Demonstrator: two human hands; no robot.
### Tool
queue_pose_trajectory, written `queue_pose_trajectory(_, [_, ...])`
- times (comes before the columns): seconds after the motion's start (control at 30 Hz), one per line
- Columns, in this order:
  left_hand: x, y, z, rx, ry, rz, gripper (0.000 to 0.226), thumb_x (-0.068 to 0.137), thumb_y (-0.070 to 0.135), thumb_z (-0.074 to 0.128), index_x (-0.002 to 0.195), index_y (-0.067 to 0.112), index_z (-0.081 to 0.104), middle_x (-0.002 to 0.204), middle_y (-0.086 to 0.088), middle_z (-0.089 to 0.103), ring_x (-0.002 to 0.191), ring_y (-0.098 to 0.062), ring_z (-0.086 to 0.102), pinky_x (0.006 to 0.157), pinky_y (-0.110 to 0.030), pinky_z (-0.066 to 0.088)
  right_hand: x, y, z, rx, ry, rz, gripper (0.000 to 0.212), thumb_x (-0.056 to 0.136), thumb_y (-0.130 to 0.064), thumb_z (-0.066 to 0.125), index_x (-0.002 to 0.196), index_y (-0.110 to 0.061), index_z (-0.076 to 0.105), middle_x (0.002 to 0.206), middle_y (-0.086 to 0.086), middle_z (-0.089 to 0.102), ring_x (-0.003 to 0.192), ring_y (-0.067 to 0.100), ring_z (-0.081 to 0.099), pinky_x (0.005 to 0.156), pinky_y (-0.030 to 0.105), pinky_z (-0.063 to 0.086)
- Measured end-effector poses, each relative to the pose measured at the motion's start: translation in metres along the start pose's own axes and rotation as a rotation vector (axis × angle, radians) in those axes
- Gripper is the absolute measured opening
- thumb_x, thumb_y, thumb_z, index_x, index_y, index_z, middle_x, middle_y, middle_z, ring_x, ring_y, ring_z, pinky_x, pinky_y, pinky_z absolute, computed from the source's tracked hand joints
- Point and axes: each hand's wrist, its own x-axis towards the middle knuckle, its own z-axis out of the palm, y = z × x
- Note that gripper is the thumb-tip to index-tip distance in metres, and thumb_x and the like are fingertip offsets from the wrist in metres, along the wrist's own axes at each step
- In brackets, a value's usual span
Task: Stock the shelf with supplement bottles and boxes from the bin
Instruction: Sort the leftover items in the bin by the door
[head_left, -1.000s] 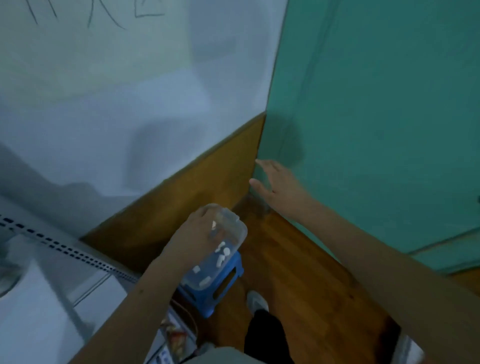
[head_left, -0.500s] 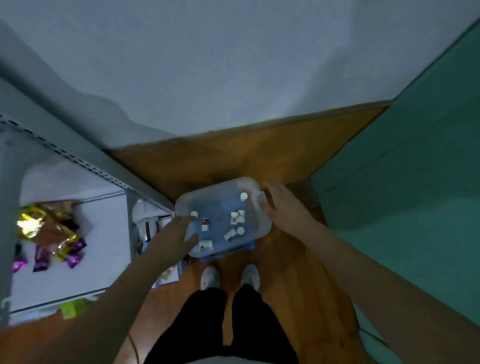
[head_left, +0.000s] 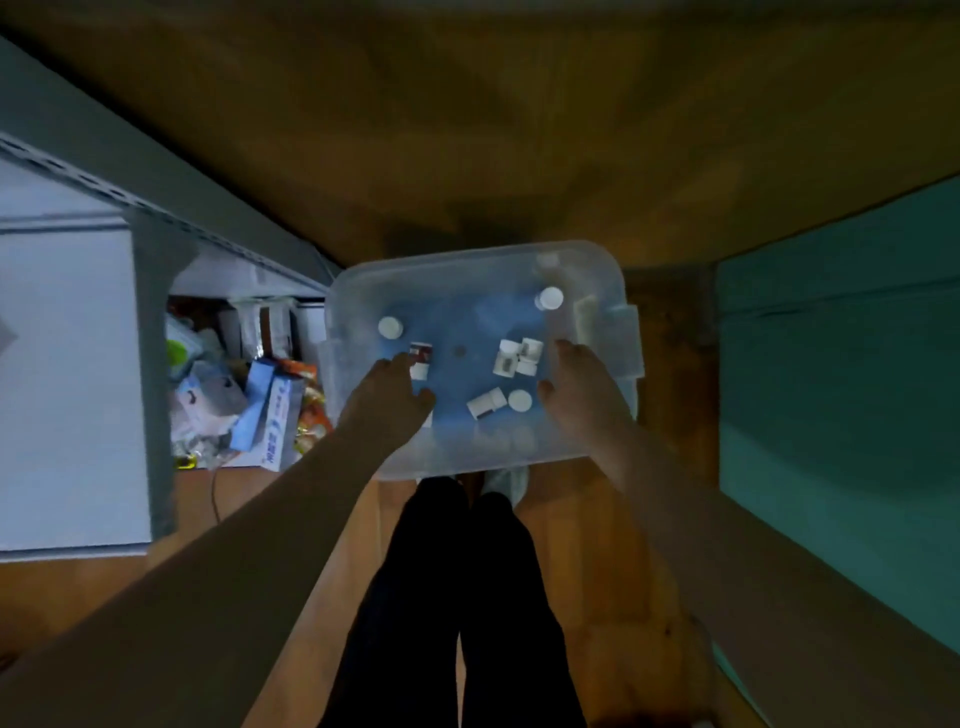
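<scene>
Bin (head_left: 597, 270): clear plastic, on the floor before your feet, just right of the shelf (head_left: 156, 364). Contents: small white supplement bottles (head_left: 549, 299), some upright, some lying flat. Your left hand (head_left: 387, 402): inside the bin, grip curled by a dark-labelled bottle (head_left: 420, 358); contact cannot be told. Your right hand (head_left: 579, 387): inside, fingers relaxed, holding nothing. Shelf: boxes and packets (head_left: 270, 410) on the lowest level.

No readable text.
The blue-and-white box (head_left: 274, 415) on the low shelf (head_left: 78, 374), at about nine o'clock from the clear bin (head_left: 608, 270), carries blue print along its side, too blurred to read; the labels on the small bottles (head_left: 487, 404) inside the bin are equally illegible.
</scene>
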Motion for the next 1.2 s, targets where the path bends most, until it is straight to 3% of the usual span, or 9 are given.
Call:
queue_pose_trajectory(0.17, [0.066,-0.013,0.037,-0.008,0.045,-0.225,0.052,0.098,0.036,0.053,0.133,0.0,0.044,0.134,-0.025,0.05,0.124,-0.04,0.05,0.099,-0.04,0.042,0.058,0.009,0.039,-0.097,-0.002,0.074,0.036,0.102,-0.026,0.052,0.129,-0.003,0.046,0.126,0.016,0.057,0.116,0.029,0.057,0.089,0.031,0.045])
queue_pose_trajectory(0.3, [0.094,-0.016,0.058,-0.05,0.118,-0.281,0.043,0.097,0.036,0.054,0.127,0.006,0.048,0.126,-0.019,0.051,0.116,-0.038,0.055,0.09,-0.041,0.046,0.092,0.014,0.058,-0.069,-0.002,0.145,0.04,0.102,-0.032,0.051,0.127,-0.001,0.047,0.126,0.018,0.056,0.118,0.033,0.055,0.083,0.032,0.04])
queue_pose_trajectory(0.4, [0.105,-0.015,0.07,-0.104,0.17,-0.303,0.042,0.096,0.034,0.058,0.128,0.009,0.048,0.124,-0.016,0.052,0.112,-0.036,0.058,0.088,-0.042,0.047,0.107,0.018,0.066,-0.043,-0.002,0.143,0.041,0.101,-0.03,0.053,0.129,-0.001,0.046,0.129,0.018,0.056,0.12,0.032,0.055,0.092,0.033,0.042])
queue_pose_trajectory(0.57, [0.109,-0.016,0.072,-0.141,0.112,-0.281,0.041,0.089,0.032,0.066,0.119,0.008,0.054,0.116,-0.013,0.06,0.109,-0.033,0.06,0.076,-0.033,0.042,0.109,0.019,0.058,0.084,-0.032,0.18,0.039,0.091,-0.024,0.066,0.122,-0.004,0.052,0.12,0.013,0.064,0.114,0.03,0.06,0.086,0.03,0.043])
queue_pose_trajectory(0.7, [0.091,-0.012,0.063,-0.155,0.049,-0.228,0.031,0.087,0.035,0.065,0.105,0.011,0.058,0.099,-0.01,0.063,0.097,-0.028,0.061,0.07,-0.027,0.039,0.09,0.015,0.029,0.069,-0.062,0.176,0.033,0.092,-0.032,0.062,0.112,-0.005,0.062,0.113,0.011,0.067,0.108,0.028,0.062,0.073,0.023,0.033])
queue_pose_trajectory(0.83, [0.051,0.006,0.043,-0.298,0.09,-0.194,0.025,0.086,0.038,0.068,0.1,0.018,0.06,0.086,0.0,0.062,0.067,-0.013,0.058,0.048,-0.015,0.036,0.053,0.002,-0.013,0.343,-0.026,0.213,0.026,0.09,-0.033,0.068,0.105,-0.013,0.06,0.095,0.002,0.061,0.088,0.017,0.058,0.075,0.025,0.04])
queue_pose_trajectory(0.97, [-0.005,0.032,0.002,-0.476,0.187,-0.097,0.028,0.086,0.042,0.072,0.101,0.019,0.068,0.093,-0.003,0.069,0.088,-0.023,0.065,0.068,-0.027,0.044,-0.001,-0.019,-0.072,0.731,-0.053,0.207,0.022,0.089,-0.037,0.071,0.097,-0.018,0.064,0.094,-0.001,0.072,0.089,0.017,0.071,0.092,0.037,0.056])
queue_pose_trajectory(1.1, [-0.091,0.067,-0.06,-0.6,0.231,-0.031,0.042,0.085,0.054,0.069,0.09,0.012,0.07,0.075,-0.013,0.064,0.068,-0.015,0.059,0.057,-0.023,0.04,-0.072,-0.052,-0.15,0.892,-0.012,0.039,0.02,0.092,-0.028,0.065,0.109,-0.016,0.067,0.101,0.006,0.068,0.078,0.013,0.066,0.073,0.026,0.057])
queue_pose_trajectory(1.2, [-0.162,0.077,-0.102,-0.673,0.311,0.034,0.033,0.083,0.048,0.074,0.093,0.016,0.072,0.074,0.006,0.066,0.069,-0.008,0.06,0.058,-0.018,0.042,-0.126,-0.085,-0.203,0.986,0.001,-0.133,0.01,0.092,-0.018,0.064,0.098,-0.019,0.073,0.094,0.005,0.07,0.081,0.015,0.066,0.078,0.03,0.056])
